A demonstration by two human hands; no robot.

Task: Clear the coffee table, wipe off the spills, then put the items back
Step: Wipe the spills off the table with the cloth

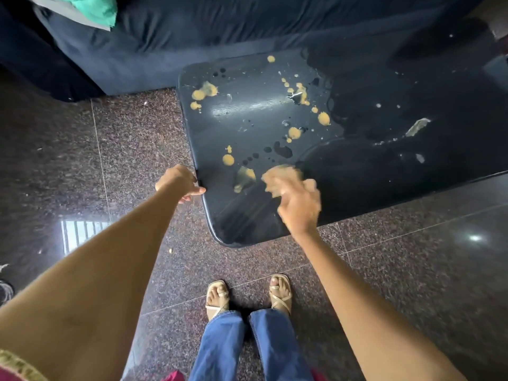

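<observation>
1. Black coffee table [357,188] on speckled stone floor [123,149], just in front of a dark blue sofa [220,26].
2. Yellow spills [294,132] and dark wet drops scattered across the top, thickest toward the left end.
3. Blurred cloth [277,178] on the near edge of the top, grasped by the right hand [299,207].
4. Left hand [178,181] at the table's left edge, fingers curled over the rim, thumb out.
5. Sandalled feet [247,295] and blue jeans below.
</observation>
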